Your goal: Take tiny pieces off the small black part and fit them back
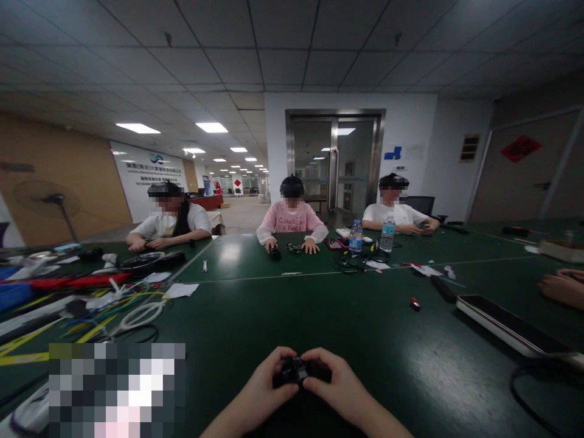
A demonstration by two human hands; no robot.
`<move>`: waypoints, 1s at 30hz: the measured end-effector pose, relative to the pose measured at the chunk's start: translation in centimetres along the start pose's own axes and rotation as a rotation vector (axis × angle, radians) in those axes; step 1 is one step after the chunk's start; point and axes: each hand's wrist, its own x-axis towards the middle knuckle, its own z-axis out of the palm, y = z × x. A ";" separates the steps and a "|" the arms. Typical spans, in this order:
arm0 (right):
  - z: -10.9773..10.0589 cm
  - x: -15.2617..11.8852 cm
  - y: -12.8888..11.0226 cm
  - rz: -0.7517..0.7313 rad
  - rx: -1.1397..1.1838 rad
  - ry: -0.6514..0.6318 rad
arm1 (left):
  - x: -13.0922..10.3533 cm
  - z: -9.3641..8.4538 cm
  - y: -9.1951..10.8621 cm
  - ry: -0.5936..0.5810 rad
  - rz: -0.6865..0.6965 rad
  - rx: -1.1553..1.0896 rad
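Observation:
Between my two hands is a small black device point(297, 370) with a greyish part on its face; its exact kind cannot be made out. My left hand point(267, 386) grips its left side, thumb below and fingers curled behind. From the right, my right hand point(335, 383) pinches it in the same way, fingers over the top and thumb at the lower edge. The device is held close to the near side of the dark green table point(255, 310). Fingers cover both ends of it.
Cables point(137, 319) and tools crowd the left. A black-topped white slab point(506, 322) and a small red item point(414, 303) lie right. Water bottles point(387, 236) stand farther back. Several people wearing headsets sit across; another person's hands point(563, 289) rest at the right edge.

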 end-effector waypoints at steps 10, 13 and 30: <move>-0.1 -0.1 -0.6 0.020 -0.006 -0.006 | -0.1 -0.2 -0.5 -0.006 -0.018 -0.010; -0.2 -0.2 -0.9 0.030 -0.013 -0.019 | -0.1 -0.2 -0.5 -0.011 -0.045 -0.027; -0.1 -0.1 -0.4 0.029 -0.006 -0.011 | -0.1 -0.1 0.1 -0.007 -0.019 -0.001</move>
